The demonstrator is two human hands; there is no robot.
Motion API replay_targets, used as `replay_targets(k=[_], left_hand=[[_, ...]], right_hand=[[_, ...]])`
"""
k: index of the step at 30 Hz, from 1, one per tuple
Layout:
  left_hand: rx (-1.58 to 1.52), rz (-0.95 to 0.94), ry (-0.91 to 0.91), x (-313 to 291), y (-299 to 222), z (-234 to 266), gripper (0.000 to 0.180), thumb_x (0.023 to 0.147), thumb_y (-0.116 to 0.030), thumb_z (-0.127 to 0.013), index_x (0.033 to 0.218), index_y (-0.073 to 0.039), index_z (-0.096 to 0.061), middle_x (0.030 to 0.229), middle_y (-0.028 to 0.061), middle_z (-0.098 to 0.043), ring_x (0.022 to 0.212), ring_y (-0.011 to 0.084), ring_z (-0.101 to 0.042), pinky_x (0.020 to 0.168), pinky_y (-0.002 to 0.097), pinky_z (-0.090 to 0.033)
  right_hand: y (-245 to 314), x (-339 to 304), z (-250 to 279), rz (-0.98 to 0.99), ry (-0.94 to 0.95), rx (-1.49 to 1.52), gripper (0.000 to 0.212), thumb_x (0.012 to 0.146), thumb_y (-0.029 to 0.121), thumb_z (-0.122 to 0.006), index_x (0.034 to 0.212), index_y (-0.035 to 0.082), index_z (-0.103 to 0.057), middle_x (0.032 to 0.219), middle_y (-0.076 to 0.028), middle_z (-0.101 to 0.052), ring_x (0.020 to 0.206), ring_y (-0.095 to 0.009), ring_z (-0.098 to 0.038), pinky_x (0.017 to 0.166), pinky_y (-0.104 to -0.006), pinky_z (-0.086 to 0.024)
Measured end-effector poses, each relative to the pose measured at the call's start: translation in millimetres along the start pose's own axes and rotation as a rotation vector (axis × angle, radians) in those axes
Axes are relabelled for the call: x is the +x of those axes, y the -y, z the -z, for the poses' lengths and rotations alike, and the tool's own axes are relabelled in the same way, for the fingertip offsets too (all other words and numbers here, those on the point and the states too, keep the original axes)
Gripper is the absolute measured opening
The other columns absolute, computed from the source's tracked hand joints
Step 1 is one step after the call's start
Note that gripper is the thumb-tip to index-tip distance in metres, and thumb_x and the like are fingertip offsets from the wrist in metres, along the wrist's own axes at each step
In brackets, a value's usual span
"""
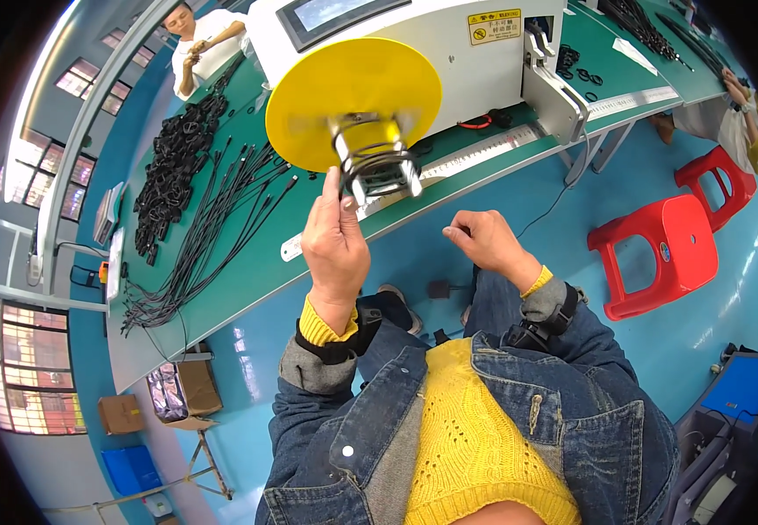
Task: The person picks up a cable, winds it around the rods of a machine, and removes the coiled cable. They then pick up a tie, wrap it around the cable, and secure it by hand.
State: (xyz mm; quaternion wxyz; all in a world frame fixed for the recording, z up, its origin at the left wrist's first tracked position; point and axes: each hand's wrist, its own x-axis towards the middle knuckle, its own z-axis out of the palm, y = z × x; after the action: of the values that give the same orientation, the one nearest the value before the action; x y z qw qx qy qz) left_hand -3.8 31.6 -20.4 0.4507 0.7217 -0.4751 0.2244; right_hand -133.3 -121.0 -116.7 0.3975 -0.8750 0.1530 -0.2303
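A yellow disc with metal prongs is on the front of a white winding machine. Black cable is looped around the prongs, which look blurred as if turning. My left hand is raised just beside the loops, fingers stretched upward and the index fingertip close to the near prong. Whether it touches the cable I cannot tell. To the right, in front of the table's edge, my right hand is curled closed with the thumb against the fingers, and nothing shows in it.
Straight black cables and a heap of coiled cables lie left on the green table. A metal ruler runs along its front edge. Red stools stand right. One person works at the far left, another at the right edge.
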Motion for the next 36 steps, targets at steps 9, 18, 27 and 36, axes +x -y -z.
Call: replay_targets(k=[9,18,27,36], left_hand=[[0.239,-0.286,0.068,30.4,-29.2,-4.6,0.031,0.082,-0.008,-0.056,0.111,0.002,-0.054,0.080,0.0126,-0.051,0.062,0.0243,-0.055,0.053,0.0319,-0.046],[0.524,-0.187,0.139,29.8,-45.5,-1.8,0.030,0.076,-0.017,-0.065,0.102,-0.001,-0.060,0.082,0.0102,-0.052,0.065,0.0246,-0.055,0.051,0.0313,-0.046],[0.470,-0.425,0.029,25.1,-26.2,-0.9,0.026,0.069,-0.014,-0.070,0.093,-0.004,-0.064,0.076,0.0067,-0.052,0.063,0.0212,-0.053,0.054,0.0307,-0.042],[0.539,-0.469,-0.044,25.3,-21.1,-4.8,0.028,0.066,-0.010,-0.072,0.092,-0.004,-0.065,0.071,0.0056,-0.052,0.061,0.0210,-0.051,0.053,0.0308,-0.041]], right_hand=[[64.5,41.5,27.5,0.303,-0.346,0.061,0.014,0.076,0.013,-0.062,0.071,0.001,-0.056,0.059,-0.013,-0.056,0.053,-0.028,-0.054,0.048,-0.0337,-0.042],[70.6,50.2,30.5,0.241,-0.171,0.276,0.010,0.078,0.006,-0.056,0.073,-0.002,-0.056,0.058,-0.011,-0.056,0.050,-0.020,-0.056,0.046,-0.0283,-0.041],[66.2,62.0,19.3,0.129,-0.236,0.483,0.010,0.079,0.004,-0.053,0.074,-0.003,-0.058,0.055,-0.007,-0.055,0.046,-0.010,-0.054,0.043,-0.0247,-0.041],[65.6,66.2,22.2,0.239,-0.328,0.315,0.007,0.076,0.003,-0.056,0.071,-0.002,-0.059,0.050,-0.008,-0.053,0.045,-0.013,-0.053,0.043,-0.0269,-0.041]])
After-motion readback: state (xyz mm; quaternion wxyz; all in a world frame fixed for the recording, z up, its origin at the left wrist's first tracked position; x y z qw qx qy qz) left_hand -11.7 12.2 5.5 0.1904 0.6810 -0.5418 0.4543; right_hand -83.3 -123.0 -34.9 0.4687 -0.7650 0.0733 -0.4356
